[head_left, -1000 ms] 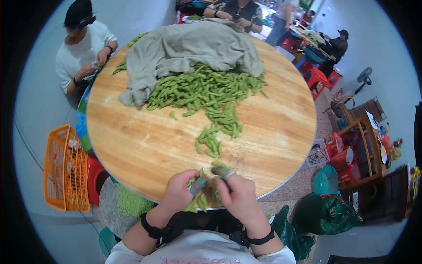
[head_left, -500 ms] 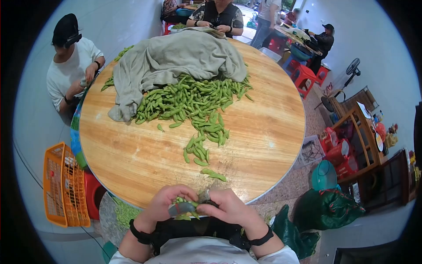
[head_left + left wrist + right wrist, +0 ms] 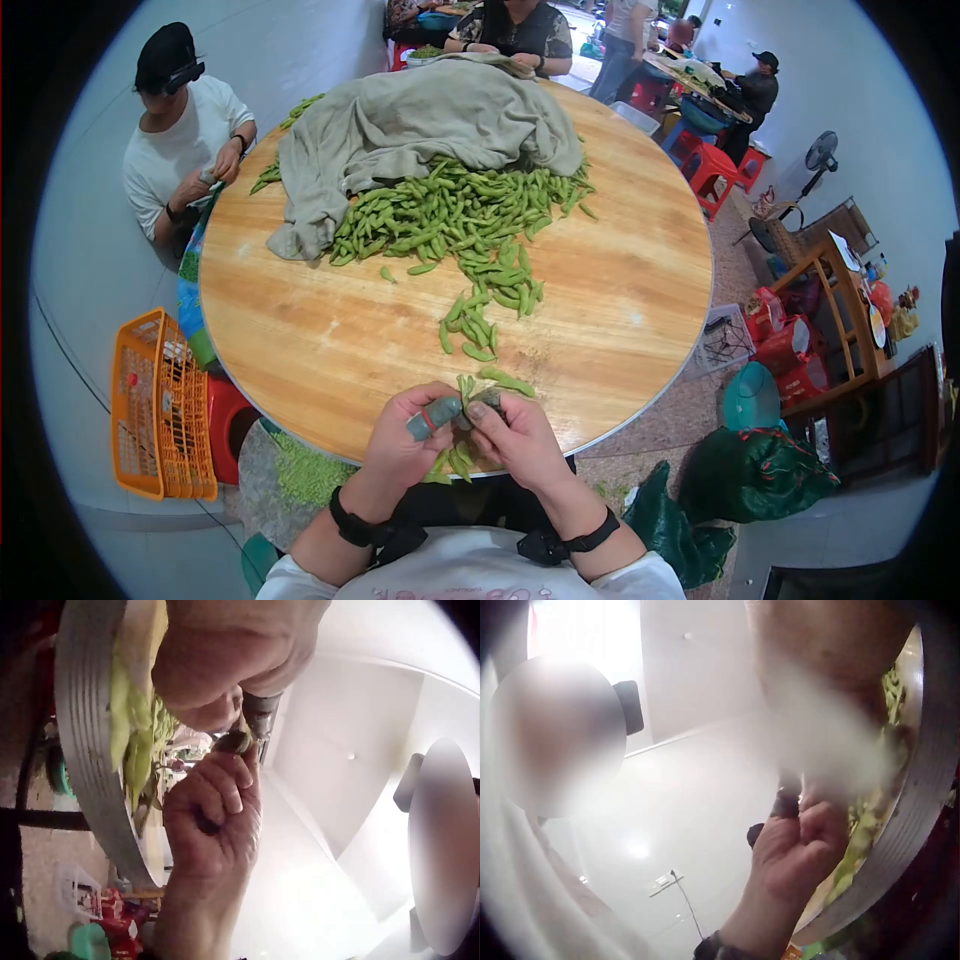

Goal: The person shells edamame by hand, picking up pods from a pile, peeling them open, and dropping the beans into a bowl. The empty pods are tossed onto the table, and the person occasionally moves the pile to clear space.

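Observation:
At the near edge of the round wooden table (image 3: 620,320), the left hand (image 3: 400,437) and right hand (image 3: 520,440) meet at their fingertips, with a green pod (image 3: 464,388) pinched between them. A grey cover (image 3: 434,417) with a red band wraps the left thumb; a dark cover sits on the right thumb. Several pods (image 3: 457,463) lie just under the hands, others (image 3: 507,380) beyond them. The left wrist view shows the right hand (image 3: 214,814) with fingers curled, below the left hand (image 3: 232,656). In the right wrist view, blur hides much of the contact.
A large pod heap (image 3: 440,210) lies mid-table, partly under a grey cloth (image 3: 420,110). Shelled beans (image 3: 305,468) are on a round grey surface at lower left, near an orange basket (image 3: 160,405). Dark green sacks (image 3: 755,475) stand at lower right. People sit left and beyond.
The hands were apart a second ago, then came together low by the table edge; now they are slightly farther forward, fingertips meeting. The head view has shifted a little between frames.

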`<state>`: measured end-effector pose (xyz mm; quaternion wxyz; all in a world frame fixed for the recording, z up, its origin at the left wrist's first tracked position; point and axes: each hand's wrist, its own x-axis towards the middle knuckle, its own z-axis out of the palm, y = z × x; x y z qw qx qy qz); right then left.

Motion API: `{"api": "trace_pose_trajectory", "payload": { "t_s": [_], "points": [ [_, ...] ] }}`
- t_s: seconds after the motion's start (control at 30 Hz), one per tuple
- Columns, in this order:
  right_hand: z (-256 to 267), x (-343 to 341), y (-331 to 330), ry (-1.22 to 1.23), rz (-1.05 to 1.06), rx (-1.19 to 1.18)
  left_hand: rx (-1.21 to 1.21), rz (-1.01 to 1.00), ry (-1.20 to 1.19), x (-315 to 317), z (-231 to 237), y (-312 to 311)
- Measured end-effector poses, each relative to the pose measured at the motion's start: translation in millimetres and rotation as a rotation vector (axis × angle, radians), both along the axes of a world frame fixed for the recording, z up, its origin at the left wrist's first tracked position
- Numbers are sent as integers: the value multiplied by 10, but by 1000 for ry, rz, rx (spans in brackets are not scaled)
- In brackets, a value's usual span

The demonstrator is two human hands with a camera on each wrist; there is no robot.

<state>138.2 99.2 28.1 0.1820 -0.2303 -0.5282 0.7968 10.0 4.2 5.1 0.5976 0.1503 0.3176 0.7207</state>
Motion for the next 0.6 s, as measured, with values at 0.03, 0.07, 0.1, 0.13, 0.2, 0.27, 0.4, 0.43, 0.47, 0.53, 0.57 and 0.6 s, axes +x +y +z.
{"api": "trace_pose_trajectory", "payload": {
  "t_s": [0.03,0.07,0.1,0.13,0.2,0.27,0.4,0.43,0.47,0.53,0.57,0.6],
  "points": [
    [-19,-14,-39,-16,51,-3,32,16,-7,14,-4,7],
    [55,-21,-55,-52,46,-8,55,39,-13,28,-5,-7],
    [10,-17,-59,-52,49,-50,28,64,-12,46,1,-28],
    [17,-4,-46,-32,72,-164,16,33,-53,54,20,-21],
    [65,19,-25,-9,118,-310,-22,30,-93,74,-9,-33],
    [72,45,-32,-4,166,-298,38,10,-80,70,-78,-31],
    [104,83,-83,38,146,-194,76,78,-44,52,2,-41],
    [99,92,-82,38,153,-200,71,84,-43,67,29,-36],
    [91,102,-85,18,163,-152,31,150,3,94,69,-27],
    [69,113,-94,-2,172,-108,-11,214,48,132,100,-19],
    [54,114,-93,-28,166,-65,-48,241,110,145,105,-13],
    [38,116,-94,-54,158,-22,-84,267,170,155,102,-12]
  ]
}}
